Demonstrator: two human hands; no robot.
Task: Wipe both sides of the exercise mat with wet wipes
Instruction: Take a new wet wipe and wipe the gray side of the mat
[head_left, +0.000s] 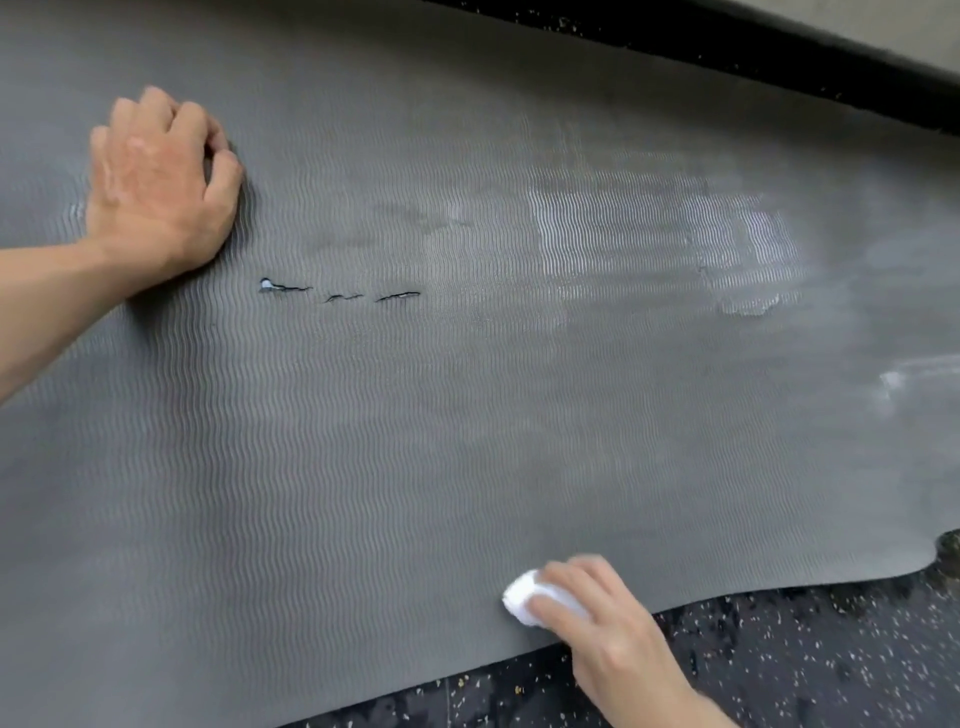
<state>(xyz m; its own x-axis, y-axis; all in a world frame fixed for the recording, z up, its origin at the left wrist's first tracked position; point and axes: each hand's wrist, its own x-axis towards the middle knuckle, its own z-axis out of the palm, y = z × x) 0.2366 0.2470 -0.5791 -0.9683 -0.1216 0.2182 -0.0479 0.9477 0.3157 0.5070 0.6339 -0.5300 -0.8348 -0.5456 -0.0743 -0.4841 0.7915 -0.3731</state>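
A grey exercise mat (415, 415) with a wavy ribbed surface lies flat and fills most of the view. Three small tears (337, 293) show near its middle left. Shiny wet streaks (649, 244) cover its right part. My left hand (156, 192) rests on the mat at the upper left, fingers curled under, holding nothing. My right hand (597, 618) presses a bunched white wet wipe (524, 597) onto the mat close to its near edge, with the fingers lying over the wipe.
Black speckled rubber floor (779, 675) shows beyond the mat's wavy near edge at the lower right. A strip of the same floor (675, 47) and a pale wall base run along the far edge at the top right.
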